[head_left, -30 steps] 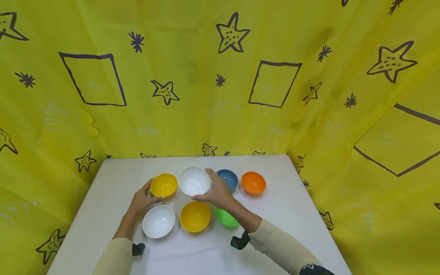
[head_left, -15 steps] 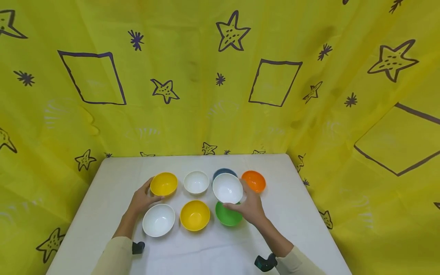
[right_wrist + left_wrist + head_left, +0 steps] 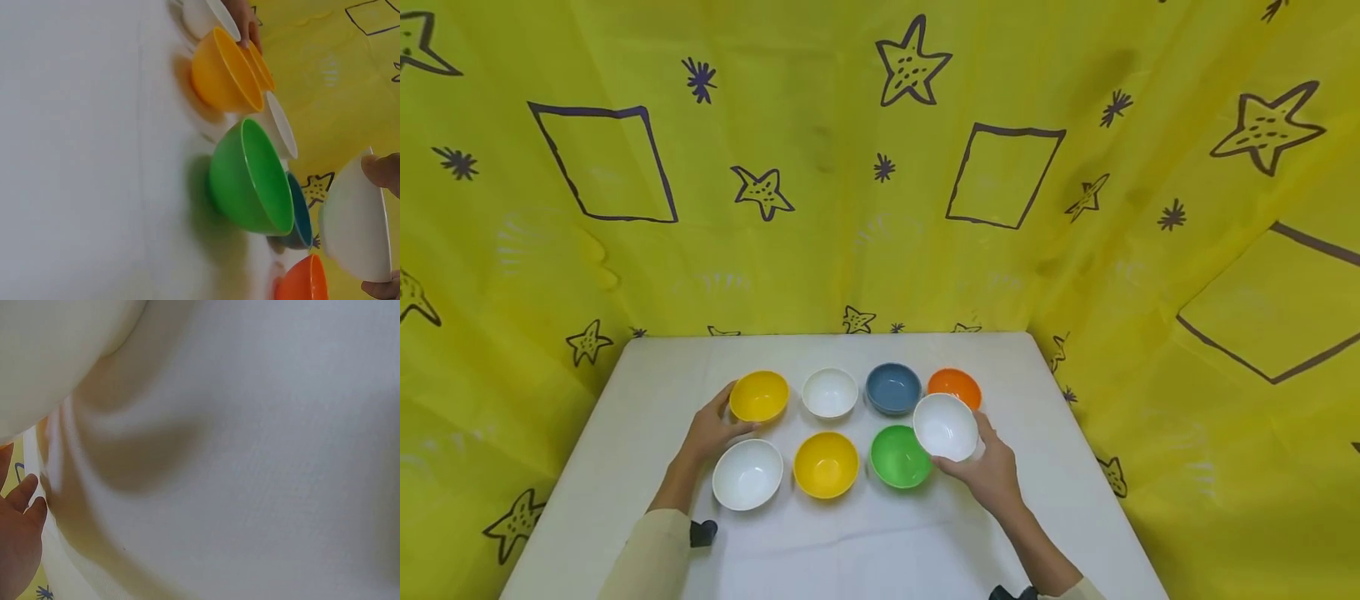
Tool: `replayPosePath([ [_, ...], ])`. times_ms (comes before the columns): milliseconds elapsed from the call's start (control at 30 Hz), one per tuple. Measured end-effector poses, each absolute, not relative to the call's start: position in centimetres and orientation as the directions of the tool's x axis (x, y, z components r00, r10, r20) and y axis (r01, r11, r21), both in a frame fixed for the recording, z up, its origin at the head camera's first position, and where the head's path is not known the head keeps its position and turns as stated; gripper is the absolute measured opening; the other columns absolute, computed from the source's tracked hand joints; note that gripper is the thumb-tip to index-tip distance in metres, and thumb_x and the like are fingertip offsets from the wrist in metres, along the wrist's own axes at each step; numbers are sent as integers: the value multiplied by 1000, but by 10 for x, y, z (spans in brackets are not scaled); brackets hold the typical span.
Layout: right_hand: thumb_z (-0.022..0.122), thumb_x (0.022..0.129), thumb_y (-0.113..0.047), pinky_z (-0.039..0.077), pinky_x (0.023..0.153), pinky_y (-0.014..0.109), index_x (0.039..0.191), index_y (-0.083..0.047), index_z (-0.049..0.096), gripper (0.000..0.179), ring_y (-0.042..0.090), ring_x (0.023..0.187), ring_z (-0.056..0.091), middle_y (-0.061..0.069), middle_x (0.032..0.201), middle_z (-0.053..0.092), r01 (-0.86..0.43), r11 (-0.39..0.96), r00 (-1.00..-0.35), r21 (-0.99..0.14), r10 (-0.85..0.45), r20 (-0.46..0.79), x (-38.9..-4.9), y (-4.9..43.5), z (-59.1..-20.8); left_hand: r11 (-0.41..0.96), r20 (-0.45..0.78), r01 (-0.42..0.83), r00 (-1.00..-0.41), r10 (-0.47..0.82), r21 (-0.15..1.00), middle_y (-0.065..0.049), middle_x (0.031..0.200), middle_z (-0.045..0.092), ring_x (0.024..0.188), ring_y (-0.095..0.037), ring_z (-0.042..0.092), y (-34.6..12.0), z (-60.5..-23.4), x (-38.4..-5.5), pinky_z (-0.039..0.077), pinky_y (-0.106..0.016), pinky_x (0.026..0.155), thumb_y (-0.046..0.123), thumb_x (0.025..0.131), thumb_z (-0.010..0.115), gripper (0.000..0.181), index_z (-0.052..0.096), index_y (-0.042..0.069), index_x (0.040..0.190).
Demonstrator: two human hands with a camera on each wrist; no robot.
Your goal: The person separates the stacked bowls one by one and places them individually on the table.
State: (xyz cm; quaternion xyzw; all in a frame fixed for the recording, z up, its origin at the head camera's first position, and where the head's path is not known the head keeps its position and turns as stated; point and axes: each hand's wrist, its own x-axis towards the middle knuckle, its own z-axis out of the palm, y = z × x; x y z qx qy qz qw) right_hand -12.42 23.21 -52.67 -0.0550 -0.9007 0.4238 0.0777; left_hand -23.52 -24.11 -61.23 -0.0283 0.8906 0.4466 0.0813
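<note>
My right hand (image 3: pixel 992 471) grips a white bowl (image 3: pixel 946 427) by its rim, fingers at the far right and thumb at the near side. In the right wrist view this held bowl (image 3: pixel 357 219) is off the table, right of the green bowl (image 3: pixel 250 178). In the head view it overlaps the near part of the orange bowl (image 3: pixel 953 383). My left hand (image 3: pixel 709 429) holds the left side of the back yellow bowl (image 3: pixel 759 397), which sits on the table, thumb along its near side. Just in front stands another white bowl (image 3: pixel 747 475).
A white bowl (image 3: pixel 830 393) and a blue bowl (image 3: pixel 893 388) stand in the back row. Nearer are a second yellow bowl (image 3: pixel 826 465) and the green one. The white-covered table (image 3: pixel 820 550) meets yellow patterned curtains (image 3: pixel 820 275) behind and at the sides.
My right hand has carried the white bowl rightward, from beside the back yellow bowl, past the blue bowl, to in front of the orange one. The left hand has stayed at the yellow bowl.
</note>
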Motion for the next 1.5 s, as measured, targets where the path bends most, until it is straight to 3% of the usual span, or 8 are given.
replayPosePath([
  [267,100,69,-25,50,100,68,148,3,50,97,51,120,61,32,137,61,140,667,-960,-732,273,66,-99,258,-542,603,-192,-145,-981,14,785,-23,170,26,154,-50,22,-239,-616,-231,23,-69,121,44,85,88,111,23,7,168],
  [633,99,69,-32,53,97,65,145,9,48,100,52,119,62,34,135,60,167,738,-957,-654,282,74,-96,269,-581,603,-185,-147,-983,1,784,-25,169,25,154,-51,22,-238,-611,-228,22,-70,121,46,86,87,112,22,8,168],
  [1000,98,70,-33,43,108,72,147,13,46,104,59,137,46,38,150,47,184,729,-952,-659,300,66,-102,266,-593,606,-189,-156,-982,-9,780,-24,169,26,154,-50,22,-238,-611,-229,23,-71,120,46,86,87,112,21,10,168],
  [1267,96,71,-30,33,112,75,150,17,39,108,65,140,35,42,153,39,204,727,-951,-655,307,45,-102,265,-593,596,-193,-163,-981,-12,786,-23,170,26,154,-50,22,-237,-611,-227,22,-70,120,44,86,87,112,21,10,168],
  [1500,97,71,-30,32,112,77,150,19,38,109,67,138,35,43,153,38,188,735,-953,-651,298,61,-103,268,-594,587,-187,-153,-982,-3,795,-24,170,24,155,-50,21,-233,-610,-227,21,-71,121,43,86,87,112,19,8,168],
])
